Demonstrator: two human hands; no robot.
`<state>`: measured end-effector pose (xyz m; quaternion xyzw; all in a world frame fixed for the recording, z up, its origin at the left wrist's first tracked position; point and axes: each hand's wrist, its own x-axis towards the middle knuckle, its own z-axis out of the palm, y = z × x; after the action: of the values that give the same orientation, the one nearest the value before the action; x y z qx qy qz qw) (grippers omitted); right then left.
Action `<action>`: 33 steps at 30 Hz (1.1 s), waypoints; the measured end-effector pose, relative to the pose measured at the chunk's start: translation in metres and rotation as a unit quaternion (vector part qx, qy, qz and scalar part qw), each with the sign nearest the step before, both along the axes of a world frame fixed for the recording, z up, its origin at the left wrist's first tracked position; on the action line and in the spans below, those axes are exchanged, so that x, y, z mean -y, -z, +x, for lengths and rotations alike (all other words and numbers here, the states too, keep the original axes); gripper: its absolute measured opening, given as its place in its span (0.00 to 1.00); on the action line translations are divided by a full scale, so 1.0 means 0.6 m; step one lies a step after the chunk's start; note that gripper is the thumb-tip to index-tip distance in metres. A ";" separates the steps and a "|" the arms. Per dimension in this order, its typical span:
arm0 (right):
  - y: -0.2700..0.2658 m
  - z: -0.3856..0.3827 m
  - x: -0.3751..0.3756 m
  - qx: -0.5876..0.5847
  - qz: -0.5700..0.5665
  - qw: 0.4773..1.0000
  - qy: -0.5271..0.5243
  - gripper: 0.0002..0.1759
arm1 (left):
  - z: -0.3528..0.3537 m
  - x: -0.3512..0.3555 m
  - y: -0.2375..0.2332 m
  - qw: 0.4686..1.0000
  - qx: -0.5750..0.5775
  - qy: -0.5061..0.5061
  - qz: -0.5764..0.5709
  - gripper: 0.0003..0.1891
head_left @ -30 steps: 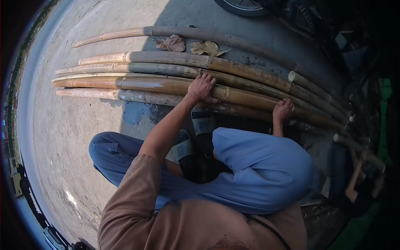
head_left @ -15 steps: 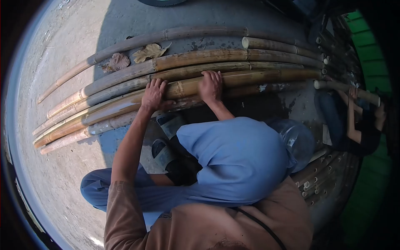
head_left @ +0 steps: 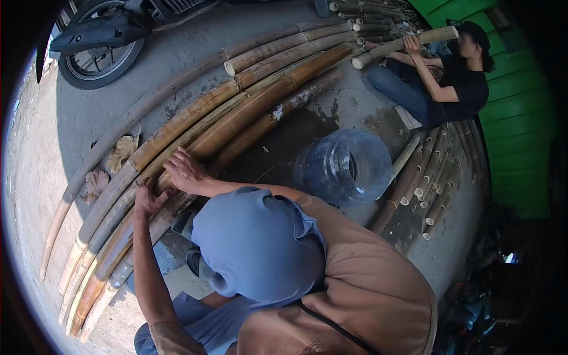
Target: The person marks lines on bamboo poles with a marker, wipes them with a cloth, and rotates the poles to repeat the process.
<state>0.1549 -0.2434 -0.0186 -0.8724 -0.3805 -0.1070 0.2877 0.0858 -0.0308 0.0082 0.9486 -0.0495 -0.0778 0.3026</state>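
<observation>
Hands (head_left: 185, 171) gripping bamboo pole (head_left: 254, 113), long axis diagonal, lower left to upper right

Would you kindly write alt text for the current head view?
A person's left hand and right hand rest close together on long bamboo poles lying on the ground. A clear plastic jug, a motorcycle and a seated co-worker holding a bamboo piece are nearby.

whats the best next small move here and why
Probably slide the right grip along the thick brown bamboo pole, away from the left grip: the two sit close together, and a long stretch of pole runs past the right one, so spreading them might steady it.
</observation>
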 end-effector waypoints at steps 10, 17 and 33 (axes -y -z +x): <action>-0.007 0.135 0.177 0.001 0.000 0.983 0.185 0.11 | -0.017 -0.019 0.069 0.990 0.048 -0.025 0.129 0.44; 0.010 0.153 0.189 0.023 -0.003 0.970 0.242 0.12 | -0.006 0.005 0.042 0.988 -0.026 -0.038 0.147 0.46; -0.021 0.168 0.183 -0.086 -0.010 0.958 0.273 0.14 | -0.014 -0.011 0.068 0.992 0.019 -0.052 0.115 0.45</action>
<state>0.2557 -0.3535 -0.0058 -0.9517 -0.1030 -0.1018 0.2709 0.0774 -0.0244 -0.0328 0.9798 0.0034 -0.0494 0.1938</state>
